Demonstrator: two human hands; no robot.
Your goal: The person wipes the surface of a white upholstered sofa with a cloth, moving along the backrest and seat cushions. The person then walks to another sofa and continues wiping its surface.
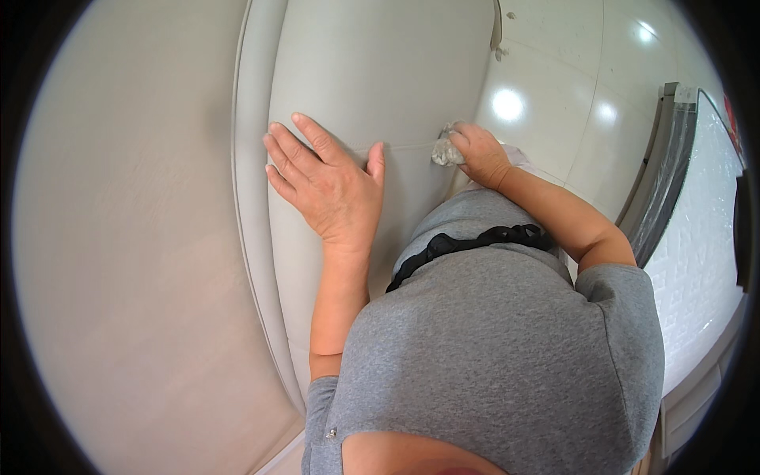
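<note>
Pale grey upholstery, smooth and padded [380, 71], runs up the middle of the view with a seam across it. My left hand [332, 178] rests palm down on it, fingers spread, with the fingertips near its left edge and the thumb beside the seam. At the right edge of the padding, my right hand [481, 151] grips a crumpled, whitish, translucent wad [447, 151], perhaps plastic or cloth. The wad touches the upholstery at the seam's right end.
A piped edge [237, 178] borders a broad beige surface [130, 237] on the left. Glossy floor tiles [546, 65] lie at the upper right. Beyond my right arm stands a plastic-wrapped white mattress [689, 255] beside a grey padded frame [644, 196].
</note>
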